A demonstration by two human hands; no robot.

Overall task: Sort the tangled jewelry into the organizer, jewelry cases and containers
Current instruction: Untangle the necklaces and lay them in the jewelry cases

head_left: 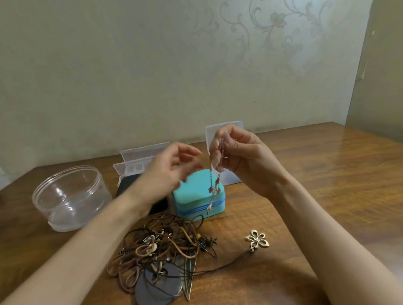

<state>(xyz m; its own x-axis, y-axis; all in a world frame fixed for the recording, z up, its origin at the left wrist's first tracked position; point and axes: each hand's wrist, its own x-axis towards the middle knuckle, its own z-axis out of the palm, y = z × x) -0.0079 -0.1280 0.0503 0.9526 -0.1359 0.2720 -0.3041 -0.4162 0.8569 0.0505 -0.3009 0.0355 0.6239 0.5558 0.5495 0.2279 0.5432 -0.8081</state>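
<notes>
We look down at a brown wooden table (pixel 327 180) set against a pale wall (pixel 120 74) with a scrolled floral pattern at the upper right.

At centre frame, the right hand (pixel 243 159) is raised, thumb and fingertips pinched on the top of a thin chain (pixel 213 194). The chain hangs down with small charms in front of a teal case (pixel 194 200), which is zipped closed. The left hand (pixel 170 168), left of the chain and blurred, has loosely curled fingers. It looks clear of the chain, and we see nothing in it.

Behind the right hand stands a clear box (pixel 230 177), mostly hidden by it. The left forearm crosses in front of a black case (pixel 125 188) and the clear organizer (pixel 144 153), whose lids stand open. A round clear tub (pixel 71 198) sits at the left.

In the lower centre lies the tangle (pixel 159 247) of brown and black cords, with a grey disc (pixel 154 292) and a leaf pendant (pixel 190 280) at its lower edge. A dark cord runs right from it to a flower pendant (pixel 257 238), which lies apart from the pile.
</notes>
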